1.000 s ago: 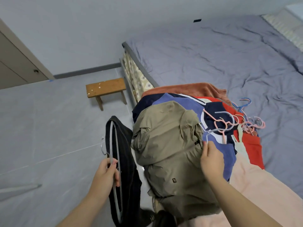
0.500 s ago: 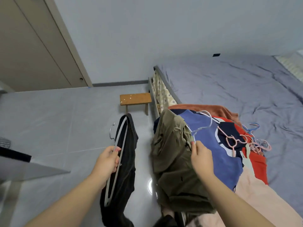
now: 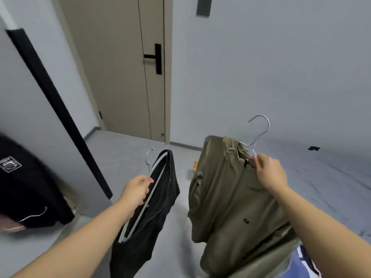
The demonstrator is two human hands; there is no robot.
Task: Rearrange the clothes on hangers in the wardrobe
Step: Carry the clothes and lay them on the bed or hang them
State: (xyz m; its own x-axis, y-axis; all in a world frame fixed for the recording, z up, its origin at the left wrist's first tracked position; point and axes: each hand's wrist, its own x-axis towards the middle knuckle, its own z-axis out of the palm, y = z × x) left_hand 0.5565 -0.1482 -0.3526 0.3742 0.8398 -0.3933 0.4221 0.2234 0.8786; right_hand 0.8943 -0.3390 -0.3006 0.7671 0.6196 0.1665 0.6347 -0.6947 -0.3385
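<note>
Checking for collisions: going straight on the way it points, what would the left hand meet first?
Past the hanger it grips, the left hand has free floor as far as the door, though depth is unclear.

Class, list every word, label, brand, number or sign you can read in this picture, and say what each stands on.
No text here can be read.
White print on the black top, far left: blurred, unreadable.
Small dark patch on the olive jacket: too small to read.
</note>
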